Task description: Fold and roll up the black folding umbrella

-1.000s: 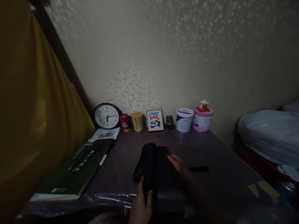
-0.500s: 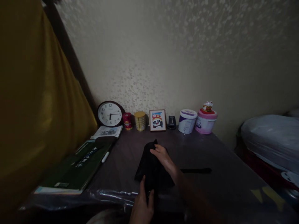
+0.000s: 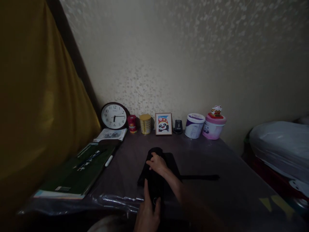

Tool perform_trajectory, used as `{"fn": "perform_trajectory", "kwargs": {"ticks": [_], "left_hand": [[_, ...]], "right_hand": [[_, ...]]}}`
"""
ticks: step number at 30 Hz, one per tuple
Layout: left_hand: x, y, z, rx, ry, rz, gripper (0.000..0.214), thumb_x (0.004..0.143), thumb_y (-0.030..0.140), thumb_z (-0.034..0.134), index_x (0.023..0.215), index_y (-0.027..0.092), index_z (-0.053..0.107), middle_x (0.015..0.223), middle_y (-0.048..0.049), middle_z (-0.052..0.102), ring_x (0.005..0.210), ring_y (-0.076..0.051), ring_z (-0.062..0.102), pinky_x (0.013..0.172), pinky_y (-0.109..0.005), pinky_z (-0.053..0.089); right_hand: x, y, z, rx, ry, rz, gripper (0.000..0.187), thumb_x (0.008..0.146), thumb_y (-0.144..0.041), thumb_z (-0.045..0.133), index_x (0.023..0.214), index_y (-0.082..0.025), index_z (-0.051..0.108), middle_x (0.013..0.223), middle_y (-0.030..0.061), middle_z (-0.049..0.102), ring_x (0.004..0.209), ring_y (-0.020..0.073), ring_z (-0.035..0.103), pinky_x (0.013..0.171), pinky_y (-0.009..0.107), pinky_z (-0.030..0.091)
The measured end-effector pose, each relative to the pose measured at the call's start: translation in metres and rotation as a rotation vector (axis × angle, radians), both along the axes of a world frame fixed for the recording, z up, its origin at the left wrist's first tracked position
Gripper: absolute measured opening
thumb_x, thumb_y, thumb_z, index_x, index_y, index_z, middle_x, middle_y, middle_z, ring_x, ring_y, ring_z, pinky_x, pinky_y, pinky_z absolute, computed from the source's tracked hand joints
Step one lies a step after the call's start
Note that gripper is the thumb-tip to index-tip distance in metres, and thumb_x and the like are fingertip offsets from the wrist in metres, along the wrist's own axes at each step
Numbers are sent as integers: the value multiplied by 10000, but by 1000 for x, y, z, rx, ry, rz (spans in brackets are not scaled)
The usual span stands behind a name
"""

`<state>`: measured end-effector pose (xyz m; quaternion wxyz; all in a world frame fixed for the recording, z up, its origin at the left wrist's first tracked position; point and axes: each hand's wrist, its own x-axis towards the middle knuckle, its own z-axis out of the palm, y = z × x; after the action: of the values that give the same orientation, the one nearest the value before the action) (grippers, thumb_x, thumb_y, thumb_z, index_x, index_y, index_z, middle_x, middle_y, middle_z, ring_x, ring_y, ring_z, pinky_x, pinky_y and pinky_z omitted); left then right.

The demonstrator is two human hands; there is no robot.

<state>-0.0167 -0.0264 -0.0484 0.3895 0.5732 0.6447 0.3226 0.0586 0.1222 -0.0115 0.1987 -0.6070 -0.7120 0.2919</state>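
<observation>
Left hand (image 3: 147, 214): curled round black bundle (image 3: 154, 184)
Right hand (image 3: 157, 163): lay half-open atop
Flap (image 3: 172, 160): risked unrolling if pressure slipped

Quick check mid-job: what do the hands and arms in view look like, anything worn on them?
Both the left hand and the right hand are human and ungloved. The right forearm shows no sleeve or watch before fading into shadow; the left one is out of frame.
</observation>
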Motion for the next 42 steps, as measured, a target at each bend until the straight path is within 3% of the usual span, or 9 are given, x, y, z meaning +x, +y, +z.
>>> {"fn": "perform_trajectory", "kwargs": {"ticks": [6, 12, 15, 19, 24, 27, 31, 34, 42], "left_hand": [[0, -3, 12, 15, 26, -71, 654, 844, 289, 328, 1394, 143, 7, 1235, -112, 539, 1138, -161, 502, 904, -239, 383], [-3, 3, -3, 33, 44, -96, 582, 847, 284, 304, 1390, 172, 124, 1260, -95, 519, 1104, -151, 528, 907, -242, 384], [-1, 4, -11, 49, 62, -39, 589, 847, 304, 311, 1387, 141, 143, 1213, -121, 555, 1082, -167, 546, 884, -242, 398], [1, 4, -14, 51, 31, -13, 591, 841, 310, 327, 1384, 149, 159, 1228, -104, 546, 1116, -154, 518, 912, -223, 375], [1, 4, -13, 61, 22, 4, 591, 840, 328, 320, 1383, 151, 168, 1204, -101, 564, 1133, -158, 500, 938, -236, 357], [1, 4, -14, 66, 55, -4, 590, 847, 346, 297, 1384, 143, 161, 1192, -110, 570, 1115, -165, 514, 921, -242, 369], [1, 3, -15, 54, 59, 19, 594, 845, 361, 300, 1385, 159, 158, 1249, -105, 527, 1120, -174, 511, 912, -251, 374], [0, 3, -14, 56, 48, 16, 600, 845, 355, 304, 1386, 148, 149, 1301, -111, 473, 1132, -170, 501, 924, -246, 364], [-7, 7, -21, -56, 67, -60, 603, 832, 330, 323, 1350, 43, 210, 1215, -168, 539, 1101, -199, 529, 902, -263, 384]], "right_hand": [[-3, -5, 4, 33, -96, 26, 333, 743, -261, 512, 1062, -166, 528, 721, 21, 695, 849, 161, 629, 620, 221, 377], [-1, -19, 4, 118, -9, 197, 269, 778, -237, 480, 1026, -233, 583, 717, -20, 699, 800, 143, 636, 663, 223, 413], [13, -35, 2, 287, 160, 276, 230, 832, -254, 430, 962, -243, 619, 822, -4, 691, 812, 134, 618, 739, 242, 434], [37, -44, -15, 553, 210, 202, 233, 858, -248, 410, 892, -233, 641, 976, 38, 652, 957, 161, 559, 895, 333, 399], [48, -3, -38, 596, 133, 203, 291, 868, -258, 382, 1064, -221, 593, 1184, 55, 574, 1176, 181, 436, 987, 411, 344], [44, 31, -36, 527, 13, 200, 322, 877, -253, 356, 1113, -205, 569, 1240, 59, 537, 1212, 181, 404, 1005, 413, 317], [36, 48, -28, 476, -140, 31, 356, 878, -254, 373, 1195, -163, 506, 1307, 98, 466, 1241, 195, 367, 1037, 419, 250], [28, 31, -28, 511, -126, 58, 362, 891, -286, 361, 1205, -170, 497, 1325, 87, 447, 1265, 180, 329, 1053, 411, 212], [11, -72, -16, 392, 118, 583, 309, 903, -305, 356, 910, -266, 662, 947, -4, 688, 1001, 126, 568, 1028, 346, 264]]}}
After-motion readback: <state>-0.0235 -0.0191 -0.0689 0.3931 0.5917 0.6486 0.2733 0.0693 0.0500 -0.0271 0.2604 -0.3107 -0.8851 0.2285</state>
